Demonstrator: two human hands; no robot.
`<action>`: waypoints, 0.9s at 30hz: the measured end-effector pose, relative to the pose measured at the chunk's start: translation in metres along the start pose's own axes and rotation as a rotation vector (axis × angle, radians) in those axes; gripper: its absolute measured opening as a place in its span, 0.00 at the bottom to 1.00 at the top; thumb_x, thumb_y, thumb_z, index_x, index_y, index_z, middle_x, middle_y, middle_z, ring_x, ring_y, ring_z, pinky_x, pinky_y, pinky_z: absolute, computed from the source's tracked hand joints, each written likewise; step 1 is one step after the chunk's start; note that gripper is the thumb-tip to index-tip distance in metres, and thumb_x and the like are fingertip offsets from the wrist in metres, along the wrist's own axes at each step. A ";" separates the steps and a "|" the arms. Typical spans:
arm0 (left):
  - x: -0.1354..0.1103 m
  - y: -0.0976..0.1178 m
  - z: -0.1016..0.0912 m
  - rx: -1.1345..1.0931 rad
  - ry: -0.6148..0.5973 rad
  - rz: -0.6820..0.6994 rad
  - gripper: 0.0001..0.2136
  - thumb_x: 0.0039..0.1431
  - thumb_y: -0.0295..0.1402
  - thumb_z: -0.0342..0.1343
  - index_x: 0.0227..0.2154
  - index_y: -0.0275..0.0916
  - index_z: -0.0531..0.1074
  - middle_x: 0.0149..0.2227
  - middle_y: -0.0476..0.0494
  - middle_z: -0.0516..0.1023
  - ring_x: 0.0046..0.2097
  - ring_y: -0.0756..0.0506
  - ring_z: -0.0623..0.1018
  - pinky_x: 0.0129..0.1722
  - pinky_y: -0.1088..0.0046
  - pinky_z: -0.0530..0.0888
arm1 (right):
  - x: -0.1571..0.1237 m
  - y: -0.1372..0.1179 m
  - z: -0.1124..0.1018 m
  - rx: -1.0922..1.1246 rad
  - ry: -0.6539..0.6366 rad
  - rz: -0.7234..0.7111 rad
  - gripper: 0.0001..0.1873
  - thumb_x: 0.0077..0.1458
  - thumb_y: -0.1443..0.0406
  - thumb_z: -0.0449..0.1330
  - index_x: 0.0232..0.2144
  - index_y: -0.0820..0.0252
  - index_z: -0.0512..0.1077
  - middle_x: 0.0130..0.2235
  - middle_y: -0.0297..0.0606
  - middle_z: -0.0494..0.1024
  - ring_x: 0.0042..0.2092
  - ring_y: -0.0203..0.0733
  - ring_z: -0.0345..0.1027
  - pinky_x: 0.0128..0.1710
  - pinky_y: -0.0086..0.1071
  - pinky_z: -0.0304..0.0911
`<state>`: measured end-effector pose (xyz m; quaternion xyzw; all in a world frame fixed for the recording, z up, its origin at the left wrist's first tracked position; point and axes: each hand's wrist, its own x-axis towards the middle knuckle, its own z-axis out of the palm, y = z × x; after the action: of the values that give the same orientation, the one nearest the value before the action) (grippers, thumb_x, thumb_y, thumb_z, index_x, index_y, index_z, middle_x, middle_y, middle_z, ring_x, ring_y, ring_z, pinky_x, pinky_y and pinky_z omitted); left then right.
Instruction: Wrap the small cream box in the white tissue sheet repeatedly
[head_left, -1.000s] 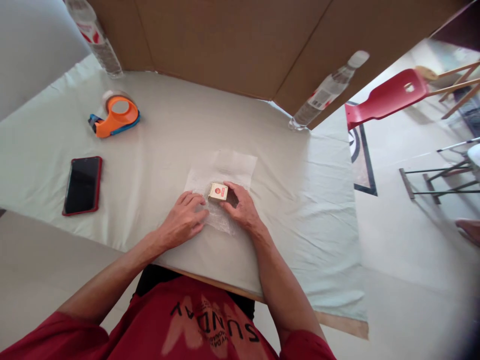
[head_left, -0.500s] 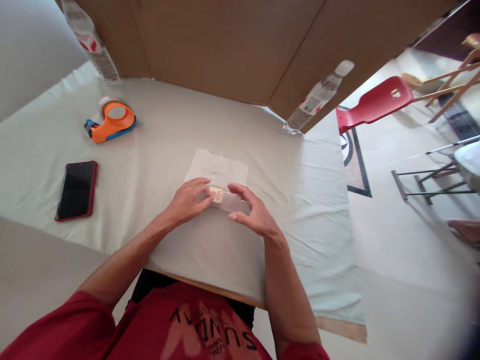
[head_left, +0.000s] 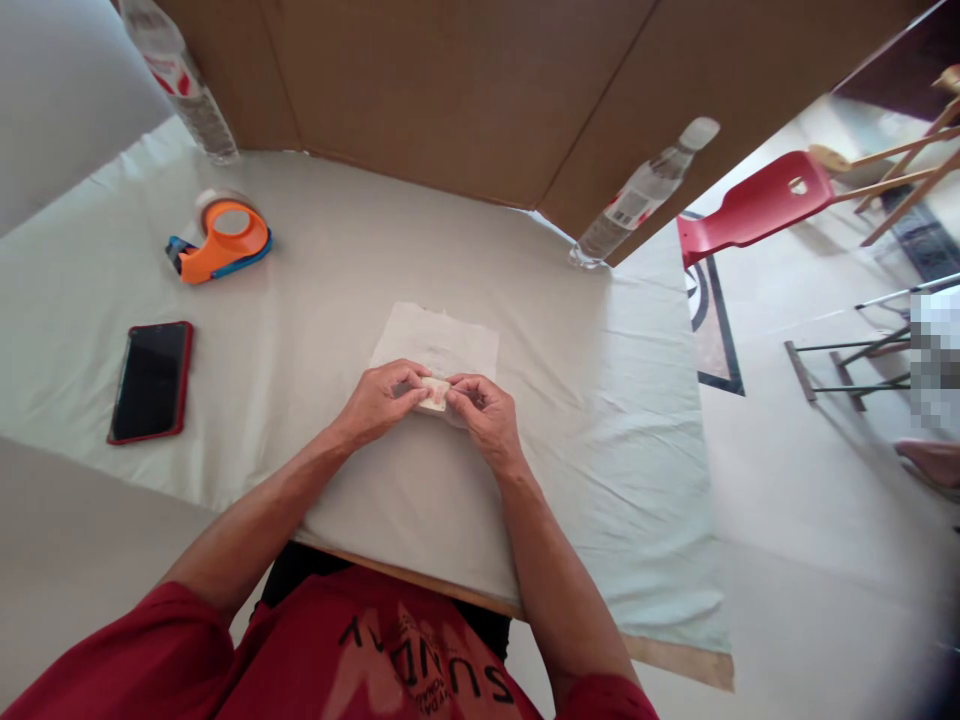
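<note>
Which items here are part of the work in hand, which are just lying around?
In use: small box, pinched by left hand and right hand; white sheet under it.
Lying about: tape dispenser, phone, left water bottle, right water bottle, red chair.

Head-worn, single view: looking forward and steeply down onto the table (head_left: 315, 270) from close above, cardboard wall (head_left: 450, 90) far, open floor (head_left: 810, 500) right.

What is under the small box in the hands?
A white sheet lies under the small box, on the tablecloth. The left hand and right hand cover the contact, so any gap is unseen.
</note>
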<state>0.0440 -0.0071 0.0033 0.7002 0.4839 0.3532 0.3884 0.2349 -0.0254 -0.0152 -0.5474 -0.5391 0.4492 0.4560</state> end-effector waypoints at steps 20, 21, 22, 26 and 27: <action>0.003 0.000 0.003 -0.051 -0.002 -0.080 0.06 0.54 0.35 0.58 0.26 0.38 0.74 0.37 0.44 0.82 0.41 0.46 0.79 0.44 0.70 0.72 | -0.009 -0.010 -0.019 -0.424 0.420 -0.476 0.04 0.59 0.64 0.60 0.34 0.58 0.74 0.37 0.40 0.81 0.43 0.43 0.74 0.44 0.39 0.67; 0.003 0.000 0.003 -0.052 -0.004 -0.082 0.06 0.53 0.35 0.58 0.27 0.38 0.74 0.37 0.44 0.82 0.41 0.46 0.79 0.44 0.70 0.72 | -0.013 -0.015 -0.017 -0.466 0.430 -0.565 0.03 0.59 0.66 0.60 0.35 0.57 0.74 0.37 0.40 0.81 0.43 0.43 0.74 0.44 0.39 0.67; 0.003 0.000 0.003 -0.052 -0.006 -0.083 0.06 0.53 0.35 0.58 0.27 0.38 0.74 0.37 0.44 0.82 0.40 0.46 0.79 0.44 0.70 0.72 | -0.017 -0.019 -0.015 -0.501 0.406 -0.633 0.03 0.60 0.67 0.59 0.36 0.57 0.74 0.37 0.40 0.81 0.42 0.43 0.74 0.44 0.40 0.68; 0.004 -0.002 0.005 -0.059 -0.008 -0.095 0.06 0.54 0.36 0.58 0.29 0.38 0.75 0.36 0.45 0.82 0.40 0.46 0.79 0.43 0.71 0.73 | -0.023 -0.024 0.003 -0.638 0.107 -0.699 0.09 0.62 0.69 0.56 0.42 0.57 0.75 0.40 0.42 0.81 0.43 0.43 0.73 0.46 0.39 0.68; 0.004 -0.003 0.005 -0.062 -0.010 -0.103 0.06 0.54 0.36 0.58 0.29 0.38 0.75 0.36 0.45 0.82 0.41 0.46 0.79 0.44 0.71 0.73 | -0.023 -0.022 0.007 -0.680 0.050 -0.687 0.10 0.63 0.69 0.55 0.43 0.59 0.75 0.42 0.43 0.81 0.45 0.44 0.73 0.47 0.40 0.68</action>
<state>0.0483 -0.0040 -0.0006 0.6637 0.5063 0.3439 0.4300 0.2234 -0.0485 0.0054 -0.4665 -0.7936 0.0579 0.3862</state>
